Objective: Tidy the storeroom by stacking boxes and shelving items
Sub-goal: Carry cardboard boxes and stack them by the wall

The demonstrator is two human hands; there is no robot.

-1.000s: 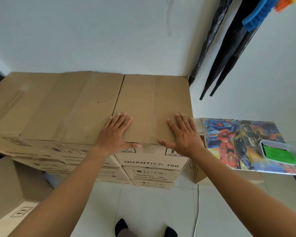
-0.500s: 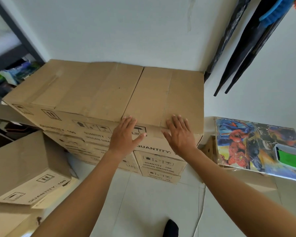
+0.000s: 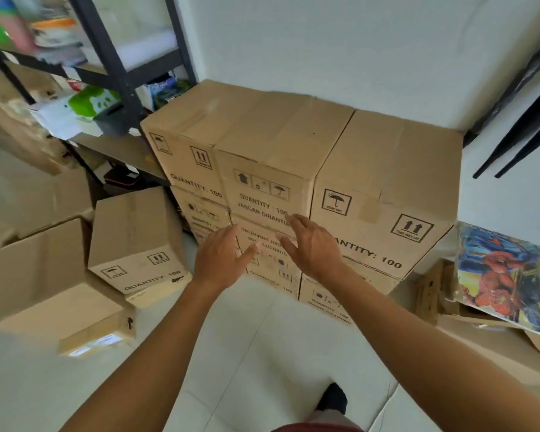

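Head view shows the stacked boxes (image 3: 293, 169) standing against the white wall (image 3: 325, 48), three columns side by side with their printed fronts facing out, just right of the black shelf frame (image 3: 119, 67). Both hands hang in front of the middle column, apart from the cardboard as far as I can tell: the left hand (image 3: 222, 260) and the right hand (image 3: 312, 247) are spread flat and grasp nothing. Loose boxes lie near on the floor to the left, the nearest one (image 3: 134, 241) tilted against its neighbours, so the step in hand is likely fetching the next one. To do it well, take that box by two opposite lower edges, turn its arrows up, and set it square on a column top flush with the fronts, so the stack does not lean. A comic-print board (image 3: 508, 275) on cartons to the right stays clear of this
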